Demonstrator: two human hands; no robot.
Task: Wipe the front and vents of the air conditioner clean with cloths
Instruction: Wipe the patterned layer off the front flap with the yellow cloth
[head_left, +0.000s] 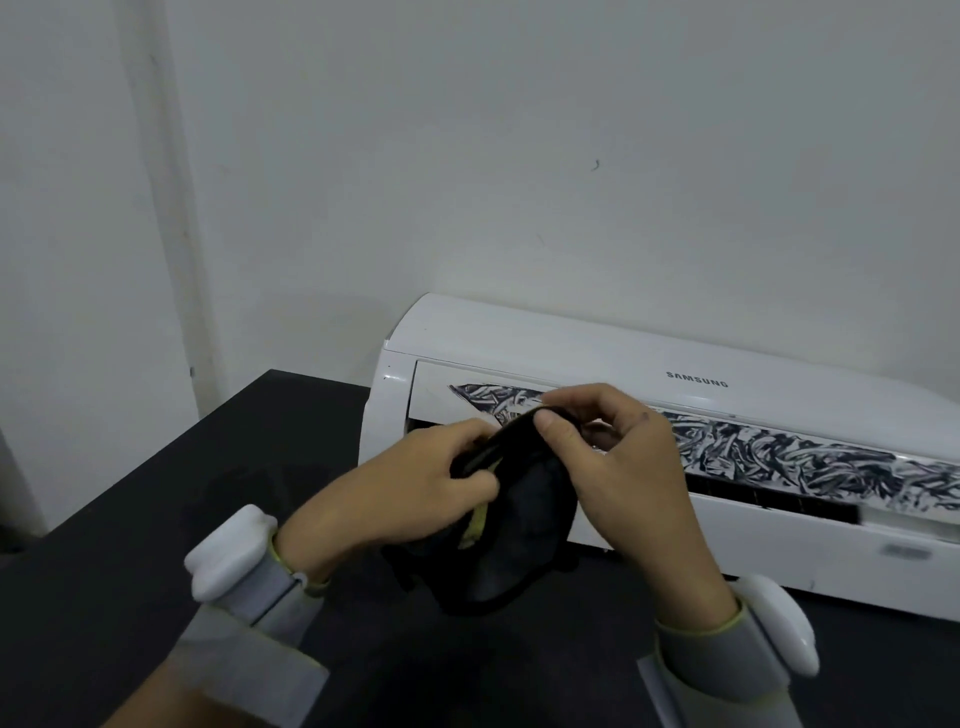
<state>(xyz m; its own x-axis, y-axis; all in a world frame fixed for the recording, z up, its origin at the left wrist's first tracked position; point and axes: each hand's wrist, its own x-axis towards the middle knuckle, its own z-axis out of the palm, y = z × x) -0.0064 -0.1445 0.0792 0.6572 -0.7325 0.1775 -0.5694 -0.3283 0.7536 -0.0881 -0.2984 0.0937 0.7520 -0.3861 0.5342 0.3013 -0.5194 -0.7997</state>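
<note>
View from a head camera, looking down at two bare hands over a black bench (156, 519). Both hands hold one dark cloth (519, 551) between them at the centre of the frame. The left hand (415, 483) pinches a fold of it from 9 o'clock. The right hand (628, 467) pinches its top edge from 3 o'clock, thumb pressed on the fabric. The rest of the cloth hangs bunched toward 6 o'clock, with a yellow-green hem showing. So each grip is closed on the cloth, neither one free.

A white air conditioner (597, 348) lies on the bench against a pale wall (467, 156), just beyond the hands at 1 to 2 o'clock. Its long axis runs roughly from 10 o'clock down to 4 o'clock and off the right edge. A band of dark scribbled marks (805, 462) runs along its front flap, with the dark vent slot (769, 496) just beneath.

The right hand is the nearer one to the marked band (whether it touches the flap cannot be told). A wipe would likely run along the axis, out toward 3 to 4 o'clock.
</note>
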